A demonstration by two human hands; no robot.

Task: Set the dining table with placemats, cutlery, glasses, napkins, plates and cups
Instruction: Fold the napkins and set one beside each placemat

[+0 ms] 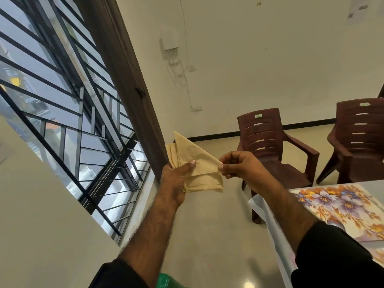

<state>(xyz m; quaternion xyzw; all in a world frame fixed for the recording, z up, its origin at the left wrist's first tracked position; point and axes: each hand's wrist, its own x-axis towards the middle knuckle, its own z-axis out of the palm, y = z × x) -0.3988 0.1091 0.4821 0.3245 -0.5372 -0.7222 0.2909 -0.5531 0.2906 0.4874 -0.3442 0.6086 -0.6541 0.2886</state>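
Left hand (pixel 176 179) is gripping the napkin stack (pixel 195 165); right hand (pixel 239 165) fingers are pinching the top corner. Should peel slowly, single napkin only.

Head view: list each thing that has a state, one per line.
Left hand: gripping a stack of folded cream napkins.
Right hand: pinching the corner of the top napkin, peeling it up.
Floral placemat: flat on the table.
Two brown chairs: upright, unoccupied.

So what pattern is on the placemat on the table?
Purple and orange flowers on the placemat, seen in the head view.
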